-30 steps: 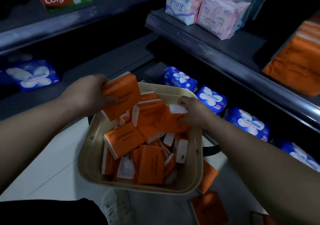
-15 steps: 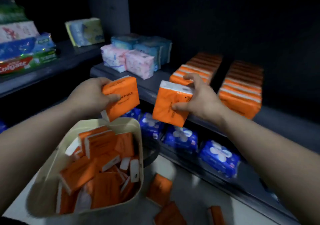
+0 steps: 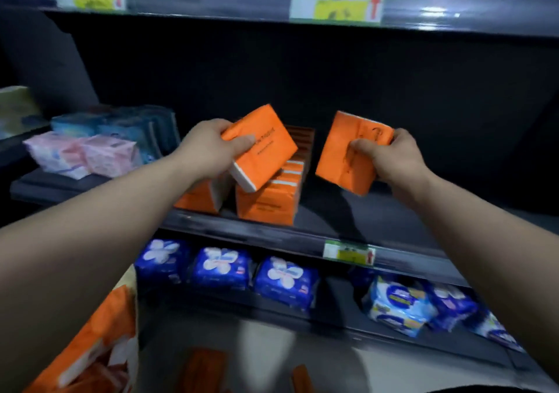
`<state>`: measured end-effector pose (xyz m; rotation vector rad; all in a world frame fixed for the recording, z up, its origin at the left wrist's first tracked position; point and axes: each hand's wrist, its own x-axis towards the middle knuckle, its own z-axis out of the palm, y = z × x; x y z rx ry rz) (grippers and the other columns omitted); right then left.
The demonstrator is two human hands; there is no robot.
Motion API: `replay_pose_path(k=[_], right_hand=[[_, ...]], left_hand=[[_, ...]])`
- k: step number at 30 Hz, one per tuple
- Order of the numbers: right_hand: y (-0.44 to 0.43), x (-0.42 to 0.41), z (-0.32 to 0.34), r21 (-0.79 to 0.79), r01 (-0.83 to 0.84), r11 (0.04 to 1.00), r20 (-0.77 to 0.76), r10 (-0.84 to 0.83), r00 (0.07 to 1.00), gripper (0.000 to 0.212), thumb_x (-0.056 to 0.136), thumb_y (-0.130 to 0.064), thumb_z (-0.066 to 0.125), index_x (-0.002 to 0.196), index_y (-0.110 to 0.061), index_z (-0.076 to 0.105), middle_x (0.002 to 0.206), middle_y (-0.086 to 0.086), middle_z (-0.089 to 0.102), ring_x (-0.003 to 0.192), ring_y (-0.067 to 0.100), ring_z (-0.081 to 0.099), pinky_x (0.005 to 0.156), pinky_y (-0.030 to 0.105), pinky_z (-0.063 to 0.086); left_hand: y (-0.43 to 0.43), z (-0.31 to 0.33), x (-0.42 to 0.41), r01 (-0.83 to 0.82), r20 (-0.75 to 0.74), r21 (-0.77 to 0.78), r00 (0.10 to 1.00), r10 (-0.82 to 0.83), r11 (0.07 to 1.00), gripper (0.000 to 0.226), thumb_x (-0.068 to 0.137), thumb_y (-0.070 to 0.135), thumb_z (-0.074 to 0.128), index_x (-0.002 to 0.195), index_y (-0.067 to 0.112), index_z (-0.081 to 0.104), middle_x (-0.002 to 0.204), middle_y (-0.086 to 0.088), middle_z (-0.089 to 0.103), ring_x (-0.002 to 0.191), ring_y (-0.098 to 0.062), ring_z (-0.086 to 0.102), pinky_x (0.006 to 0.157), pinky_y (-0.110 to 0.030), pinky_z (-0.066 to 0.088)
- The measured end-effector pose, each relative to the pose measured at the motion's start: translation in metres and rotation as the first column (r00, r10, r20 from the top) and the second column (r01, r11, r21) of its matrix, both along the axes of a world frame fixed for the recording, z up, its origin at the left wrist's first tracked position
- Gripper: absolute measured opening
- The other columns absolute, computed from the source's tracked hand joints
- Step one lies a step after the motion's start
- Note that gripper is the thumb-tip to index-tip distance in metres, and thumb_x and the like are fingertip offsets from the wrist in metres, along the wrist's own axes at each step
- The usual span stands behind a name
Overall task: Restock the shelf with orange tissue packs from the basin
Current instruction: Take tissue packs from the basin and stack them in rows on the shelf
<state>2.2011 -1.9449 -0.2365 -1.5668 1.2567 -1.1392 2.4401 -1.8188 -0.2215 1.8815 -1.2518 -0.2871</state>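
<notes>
The left hand (image 3: 208, 147) gripped one orange tissue pack (image 3: 260, 147), thumb across its printed face and fingers behind. The pack was tilted, its white end pointing down toward the stocked row of orange packs (image 3: 266, 202) on the middle shelf (image 3: 348, 220). It was a flat, soft-wrapped rectangle, bright orange with small dark lettering. The right hand (image 3: 390, 156) clutched a second orange pack (image 3: 348, 153), fingers curled over its creased wrapper, in the air above the bare stretch of shelf right of the row. The hands were apart, each clamped on its own pack. At lower left the cream basin (image 3: 130, 274) held more orange packs (image 3: 99, 341), which were blurred, and a few loose packs (image 3: 202, 368) lay on the floor.
</notes>
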Motion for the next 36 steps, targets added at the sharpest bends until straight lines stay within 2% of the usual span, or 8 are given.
replay_pose_path(k=[2,4,8,11,17,24,29,36], right_hand=[[-0.023,-0.016,-0.01,0.053,0.084,0.995,-0.006,-0.084,0.996,0.047,0.074,-0.036,0.074,0.108,-0.012,0.053,0.103,0.006,0.065,0.092,0.023,0.065,0.082,0.044,0.056],[-0.043,-0.027,-0.02,0.134,0.136,0.982,0.022,-0.14,0.99,0.051,0.077,-0.038,0.07,0.116,-0.008,0.055,0.109,0.011,0.065,0.093,0.026,0.066,0.082,0.046,0.056],[-0.077,-0.039,-0.033,0.347,0.072,0.935,0.219,-0.156,0.963,0.044,0.082,-0.021,0.07,0.118,-0.004,0.051,0.107,0.013,0.064,0.088,0.025,0.065,0.077,0.047,0.056],[-0.102,-0.049,-0.047,0.413,0.029,0.91,0.276,-0.155,0.949,0.061,0.072,-0.008,0.077,0.125,-0.004,0.049,0.108,0.017,0.065,0.089,0.028,0.067,0.076,0.048,0.056],[-0.144,-0.068,-0.076,0.359,0.075,0.931,0.268,-0.179,0.947,0.088,0.039,-0.013,0.087,0.121,-0.007,0.056,0.109,0.013,0.067,0.092,0.028,0.068,0.084,0.047,0.055],[-0.176,-0.084,-0.093,0.286,0.068,0.956,0.269,-0.148,0.952,0.054,0.069,-0.003,0.078,0.118,-0.015,0.058,0.109,0.008,0.068,0.097,0.026,0.067,0.089,0.048,0.053],[-0.184,-0.085,-0.1,0.268,0.062,0.962,0.263,-0.135,0.955,0.052,0.069,-0.004,0.079,0.116,-0.012,0.058,0.108,0.008,0.068,0.095,0.024,0.067,0.088,0.047,0.054],[-0.184,-0.081,-0.102,0.218,0.071,0.973,0.166,-0.109,0.98,0.062,0.057,-0.011,0.088,0.114,-0.009,0.063,0.104,0.007,0.071,0.089,0.021,0.07,0.082,0.043,0.057]], left_hand=[[-0.034,0.0,-0.017,0.058,-0.026,0.013,0.998,-0.058,0.998,0.031,0.085,0.04,0.065,0.102,0.014,0.065,0.084,-0.005,0.066,0.072,-0.021,0.062,0.06,-0.029,0.049],[-0.069,-0.002,-0.03,0.099,-0.02,0.018,0.995,-0.099,0.995,0.034,0.083,0.039,0.067,0.104,0.012,0.066,0.09,-0.007,0.068,0.082,-0.025,0.066,0.072,-0.034,0.054],[-0.132,-0.007,-0.055,0.058,0.129,0.068,0.989,-0.067,0.996,0.055,0.082,0.042,0.067,0.127,0.012,0.057,0.121,-0.009,0.062,0.11,-0.025,0.059,0.086,-0.026,0.044],[-0.178,-0.015,-0.068,0.065,0.237,0.133,0.967,-0.095,0.989,0.059,0.084,0.04,0.066,0.132,0.009,0.052,0.131,-0.012,0.056,0.116,-0.028,0.055,0.085,-0.027,0.04],[-0.249,-0.045,-0.082,0.147,0.42,0.223,0.878,-0.231,0.964,0.048,0.088,0.027,0.061,0.129,0.005,0.05,0.132,-0.017,0.052,0.119,-0.031,0.051,0.091,-0.032,0.04],[-0.307,-0.073,-0.07,0.175,0.524,0.29,0.794,-0.309,0.941,0.039,0.087,0.015,0.06,0.124,0.006,0.052,0.124,-0.017,0.056,0.112,-0.032,0.053,0.087,-0.031,0.04],[-0.332,-0.085,-0.053,0.143,0.578,0.256,0.77,-0.27,0.956,0.039,0.08,0.024,0.066,0.117,0.015,0.057,0.113,-0.012,0.063,0.099,-0.029,0.06,0.084,-0.035,0.048],[-0.339,-0.09,-0.049,0.107,0.581,0.247,0.779,-0.236,0.963,0.048,0.076,0.026,0.072,0.119,0.012,0.055,0.116,-0.014,0.061,0.104,-0.032,0.059,0.088,-0.039,0.048]])
